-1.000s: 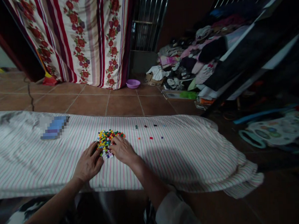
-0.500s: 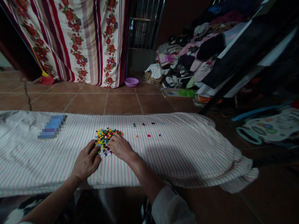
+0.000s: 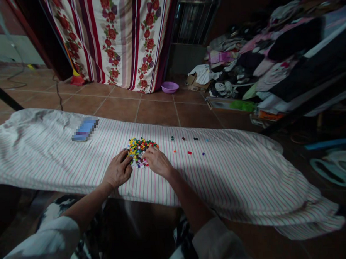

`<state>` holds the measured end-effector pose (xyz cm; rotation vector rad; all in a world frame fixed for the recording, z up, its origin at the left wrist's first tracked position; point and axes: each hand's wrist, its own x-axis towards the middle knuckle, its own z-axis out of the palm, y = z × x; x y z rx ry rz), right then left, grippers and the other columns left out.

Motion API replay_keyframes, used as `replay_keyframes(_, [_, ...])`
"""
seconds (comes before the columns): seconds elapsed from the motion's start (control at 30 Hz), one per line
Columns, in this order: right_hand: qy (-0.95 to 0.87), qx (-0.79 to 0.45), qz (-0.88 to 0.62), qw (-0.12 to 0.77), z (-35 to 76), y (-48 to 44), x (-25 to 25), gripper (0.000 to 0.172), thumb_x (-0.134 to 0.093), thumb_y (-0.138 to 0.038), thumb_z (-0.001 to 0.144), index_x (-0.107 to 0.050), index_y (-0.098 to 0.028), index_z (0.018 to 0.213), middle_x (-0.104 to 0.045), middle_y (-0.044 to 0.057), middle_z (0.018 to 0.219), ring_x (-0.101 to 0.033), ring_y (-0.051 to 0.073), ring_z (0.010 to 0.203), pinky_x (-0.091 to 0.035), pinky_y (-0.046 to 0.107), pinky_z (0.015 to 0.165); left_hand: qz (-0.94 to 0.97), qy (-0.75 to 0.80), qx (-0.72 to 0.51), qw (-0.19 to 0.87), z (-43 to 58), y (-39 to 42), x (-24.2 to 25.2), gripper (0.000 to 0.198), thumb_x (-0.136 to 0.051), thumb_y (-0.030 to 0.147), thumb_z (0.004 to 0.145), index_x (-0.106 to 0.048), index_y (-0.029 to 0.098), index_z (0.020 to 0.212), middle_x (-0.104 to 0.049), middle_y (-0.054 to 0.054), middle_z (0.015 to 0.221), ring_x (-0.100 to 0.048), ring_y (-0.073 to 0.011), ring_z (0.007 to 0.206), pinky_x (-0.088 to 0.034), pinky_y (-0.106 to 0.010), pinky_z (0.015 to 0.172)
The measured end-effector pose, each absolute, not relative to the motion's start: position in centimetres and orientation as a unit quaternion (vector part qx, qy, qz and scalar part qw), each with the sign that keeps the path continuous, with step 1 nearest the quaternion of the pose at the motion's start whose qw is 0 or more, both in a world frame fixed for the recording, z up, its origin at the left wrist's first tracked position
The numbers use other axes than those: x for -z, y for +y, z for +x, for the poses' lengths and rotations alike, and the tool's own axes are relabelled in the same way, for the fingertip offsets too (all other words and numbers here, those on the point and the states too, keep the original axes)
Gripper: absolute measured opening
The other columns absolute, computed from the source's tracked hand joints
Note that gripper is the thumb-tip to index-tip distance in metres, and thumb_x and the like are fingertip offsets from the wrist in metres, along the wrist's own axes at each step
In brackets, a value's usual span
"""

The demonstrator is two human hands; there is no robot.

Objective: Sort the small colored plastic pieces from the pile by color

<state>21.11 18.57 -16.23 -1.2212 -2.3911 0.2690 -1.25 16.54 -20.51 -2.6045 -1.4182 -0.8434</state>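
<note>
A loose pile of tiny coloured plastic bricks (image 3: 137, 144), in yellow, green, red, white and other colours, lies on the striped cloth. My left hand (image 3: 117, 172) rests at the pile's left edge, fingers lowered and slightly apart, fingertips touching the outer pieces. On the pile's right side is my right hand (image 3: 157, 161), its fingers bent and drawn together over the bricks; anything between them is too small to make out. To the right, several small pieces lie apart in two loose rows, among them a red piece (image 3: 189, 153), an orange piece (image 3: 175, 151) and a dark purple piece (image 3: 203, 153).
The striped cloth (image 3: 236, 172) covers a long, low surface. A phone with a blurred screen (image 3: 85, 129) lies at its back left. Beyond on the tiled floor are a purple basin (image 3: 170, 87), a broom (image 3: 76, 78) and a heap of clothes (image 3: 225, 70).
The head view has turned, so the whole scene sits further right. Both hands stay at the pile, and the right fingers still work at its right side. The separate pieces look unchanged.
</note>
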Motion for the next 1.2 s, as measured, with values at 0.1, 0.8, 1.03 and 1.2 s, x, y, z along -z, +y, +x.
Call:
replay_keyframes(0.1, [-0.869, -0.097, -0.436, 0.211, 21.2, 17.9, 15.8, 0.015, -0.059, -0.015, 0.090, -0.073, -0.021, 0.091, -0.060, 0.005, 0.093, -0.052, 0.018, 0.095, -0.044, 0.031, 0.088, -0.842, -0.466, 0.272, 0.025, -1.2, 16.6, 20.4, 0.033, -0.042, 0.020, 0.088, -0.060, 0.015, 0.115, -0.049, -0.017, 0.136, -0.043, -0.0279, 0.133, -0.043, -0.047, 0.109])
replay_keyframes(0.8, [-0.876, -0.047, -0.456, 0.148, 19.8, 15.7, 16.0, 0.015, -0.056, -0.028, 0.095, -0.066, -0.021, 0.103, -0.061, 0.004, 0.099, -0.052, 0.019, 0.099, -0.045, 0.030, 0.087, -0.845, -0.446, 0.294, 0.032, -1.2, 16.7, 20.5, 0.032, -0.043, 0.021, 0.087, -0.060, 0.015, 0.114, -0.051, -0.017, 0.134, -0.045, -0.0297, 0.131, -0.045, -0.049, 0.107])
replay_keyframes(1.03, [-0.871, -0.028, -0.462, 0.168, 19.5, 15.6, 16.5, 0.009, -0.056, -0.025, 0.091, -0.063, -0.021, 0.096, -0.061, 0.004, 0.096, -0.052, 0.019, 0.095, -0.045, 0.030, 0.084, -0.849, -0.432, 0.298, 0.052, -1.4, 16.9, 20.9, 0.032, -0.043, 0.025, 0.087, -0.060, 0.016, 0.113, -0.053, -0.017, 0.131, -0.047, -0.0314, 0.129, -0.049, -0.051, 0.102])
replay_keyframes(1.2, [-0.862, -0.026, -0.471, 0.188, 19.4, 15.7, 16.7, 0.009, -0.054, -0.025, 0.091, -0.060, -0.021, 0.095, -0.060, 0.004, 0.094, -0.052, 0.020, 0.093, -0.044, 0.030, 0.083, -0.851, -0.430, 0.295, 0.063, -1.4, 16.9, 21.0, 0.030, -0.043, 0.023, 0.088, -0.059, 0.016, 0.113, -0.052, -0.017, 0.130, -0.048, -0.0303, 0.129, -0.048, -0.049, 0.104])
